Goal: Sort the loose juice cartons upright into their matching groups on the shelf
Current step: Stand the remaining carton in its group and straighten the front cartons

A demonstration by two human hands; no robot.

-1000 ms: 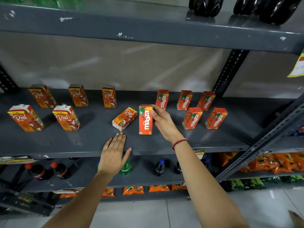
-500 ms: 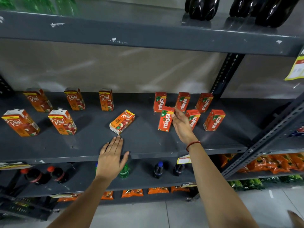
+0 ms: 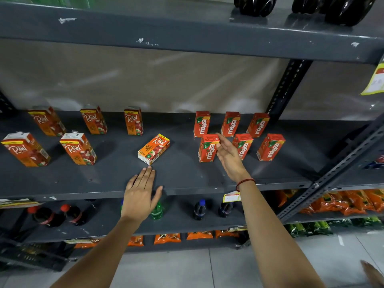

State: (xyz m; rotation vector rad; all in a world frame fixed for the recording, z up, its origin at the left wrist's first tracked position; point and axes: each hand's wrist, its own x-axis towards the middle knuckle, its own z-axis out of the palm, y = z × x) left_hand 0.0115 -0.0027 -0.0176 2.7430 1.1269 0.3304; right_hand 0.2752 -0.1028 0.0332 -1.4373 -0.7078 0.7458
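Note:
On the grey shelf (image 3: 182,175), upright Real cartons (image 3: 79,148) stand in two rows at the left. Upright red Maaza cartons (image 3: 271,146) stand in two rows at the right. One Real carton (image 3: 153,148) lies on its side in the middle, apart from both groups. A Maaza carton (image 3: 206,150) stands upright at the front left of the Maaza group. My right hand (image 3: 228,156) is beside it, fingers spread, fingertips touching its top right corner. My left hand (image 3: 141,192) lies flat and open at the shelf's front edge, just below the lying Real carton.
An upper shelf (image 3: 187,38) with dark bottles (image 3: 255,5) hangs overhead. Soda bottles (image 3: 199,209) and orange snack packs (image 3: 342,202) fill the lower shelves. A diagonal metal brace (image 3: 332,173) crosses at the right. A yellow price tag (image 3: 374,82) hangs at the far right.
My right hand carried the Maaza carton rightward from mid-shelf into the Maaza group, stood it upright and loosened its fingers. My left hand stayed at the shelf edge.

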